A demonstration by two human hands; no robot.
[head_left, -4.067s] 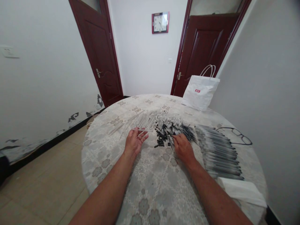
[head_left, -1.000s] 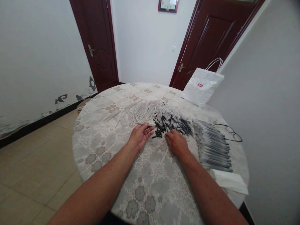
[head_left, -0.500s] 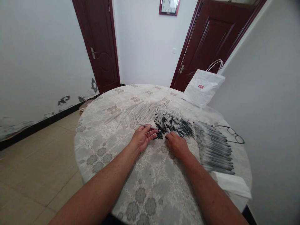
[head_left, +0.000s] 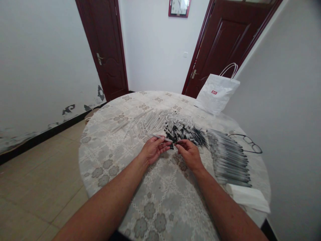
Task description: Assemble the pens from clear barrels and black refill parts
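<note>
My left hand (head_left: 153,149) holds a thin pale pen tube (head_left: 158,137) between thumb and fingers, just above the round table (head_left: 107,157). My right hand (head_left: 188,152) is raised off the cloth beside it, fingertips pinched on a small black piece too small to name, pointing at the tube's right end. Right behind both hands lies a heap of small black parts (head_left: 175,133). A fan of pale tubes (head_left: 147,121) spreads to the left of that heap. Dark thin refills (head_left: 199,136) lie to its right.
A row of assembled pens (head_left: 230,157) lies at the right. Black glasses (head_left: 247,142) sit near the far right edge. Folded white paper (head_left: 247,198) lies at the front right. A white paper bag (head_left: 216,93) stands at the back. Two dark doors flank a wall clock.
My right hand has lifted off the black parts and turned toward the left hand with its fingertips pinched. My left hand has tilted the tube toward it.
</note>
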